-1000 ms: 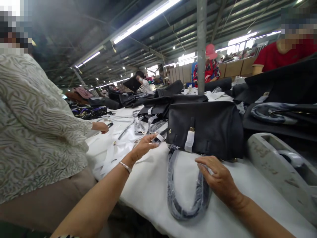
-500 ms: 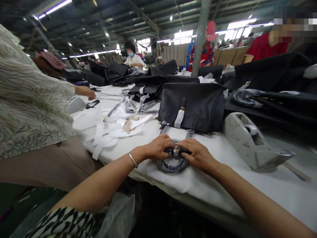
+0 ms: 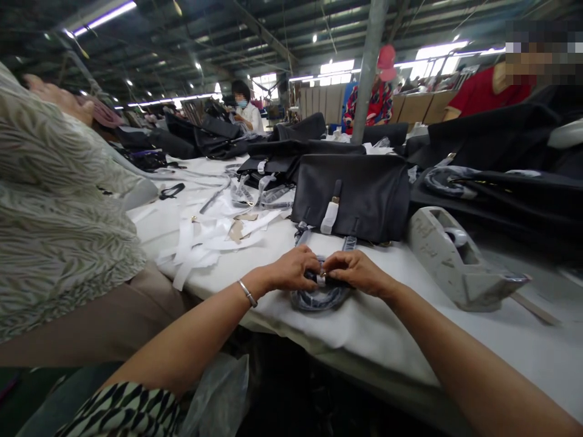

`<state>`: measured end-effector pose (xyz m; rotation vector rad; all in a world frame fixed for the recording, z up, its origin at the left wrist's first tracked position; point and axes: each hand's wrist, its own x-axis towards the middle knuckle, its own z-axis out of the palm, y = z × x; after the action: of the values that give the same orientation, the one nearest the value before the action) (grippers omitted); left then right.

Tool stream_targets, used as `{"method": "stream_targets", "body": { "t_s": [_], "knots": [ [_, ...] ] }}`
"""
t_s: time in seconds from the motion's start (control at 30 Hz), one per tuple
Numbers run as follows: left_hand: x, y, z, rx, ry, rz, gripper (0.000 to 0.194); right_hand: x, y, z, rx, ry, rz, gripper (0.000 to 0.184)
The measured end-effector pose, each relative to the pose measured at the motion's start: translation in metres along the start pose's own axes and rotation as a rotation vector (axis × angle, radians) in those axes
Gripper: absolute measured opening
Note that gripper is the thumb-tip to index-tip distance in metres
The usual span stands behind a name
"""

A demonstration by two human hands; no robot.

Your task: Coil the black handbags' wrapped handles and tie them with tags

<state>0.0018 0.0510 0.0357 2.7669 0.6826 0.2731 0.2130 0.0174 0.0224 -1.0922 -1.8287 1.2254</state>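
Note:
A coiled dark bag strap (image 3: 321, 301) in clear plastic wrap lies near the table's front edge. My left hand (image 3: 298, 268) closes on the coil's left side, fingers bent over it. At its middle, my right hand (image 3: 353, 270) pinches beside a small gold-coloured buckle (image 3: 323, 275) with white wrapping under it. Just behind lies a black handbag (image 3: 359, 194), its front tab covered by a white wrap (image 3: 330, 217). Two wrapped handle ends reach from the bag toward the coil. My fingertips partly hide the strap.
A grey tape dispenser (image 3: 460, 261) stands to the right. White paper strips (image 3: 200, 246) litter the left of the white table (image 3: 382, 340). More black bags (image 3: 483, 139) are piled behind. A co-worker in a patterned shirt (image 3: 68, 200) stands close on the left; others work farther back.
My right hand has drawn its fingers together into a pinch at the buckle. My left hand stays about where it was. The co-worker on the left has raised a hand from the table.

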Motion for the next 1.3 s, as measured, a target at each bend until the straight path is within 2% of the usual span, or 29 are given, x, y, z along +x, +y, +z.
{"method": "stream_targets", "body": {
  "t_s": [0.13,0.3,0.43,0.53,0.63,0.77,0.97,1.07,1.17,1.3],
  "knots": [
    [-0.001,-0.001,-0.007,-0.012,-0.033,0.001,0.02,0.0,-0.006,-0.001,-0.061,0.049,-0.006,0.018],
    [-0.002,-0.001,-0.017,-0.03,-0.104,0.055,0.018,0.005,-0.011,0.0,0.03,0.065,0.148,0.013],
    [-0.007,0.004,-0.023,-0.031,-0.147,0.082,0.017,0.014,-0.011,0.003,0.157,0.228,0.253,0.004],
    [-0.014,0.009,-0.025,-0.006,-0.128,0.115,0.017,0.022,-0.009,0.008,0.143,0.298,0.378,0.006],
    [-0.021,0.014,-0.026,0.025,-0.109,0.109,0.02,0.03,-0.006,0.01,0.054,0.277,0.402,0.008],
    [-0.028,0.014,-0.024,0.029,-0.082,0.108,0.033,0.038,0.002,0.009,-0.08,0.221,0.399,0.009],
    [-0.028,0.013,-0.017,0.088,-0.075,0.122,0.03,0.049,0.001,0.002,-0.284,0.152,0.386,0.017],
    [-0.028,0.017,-0.016,0.12,-0.081,0.122,0.023,0.039,0.002,-0.009,-0.366,0.222,0.312,0.026],
    [-0.03,0.018,-0.014,0.106,-0.077,0.114,0.019,0.016,0.012,-0.019,-0.528,0.272,0.139,0.03],
    [-0.033,0.015,-0.009,0.092,-0.054,0.092,0.022,-0.01,0.025,-0.023,-0.832,0.053,-0.128,0.051]
  ]
}}
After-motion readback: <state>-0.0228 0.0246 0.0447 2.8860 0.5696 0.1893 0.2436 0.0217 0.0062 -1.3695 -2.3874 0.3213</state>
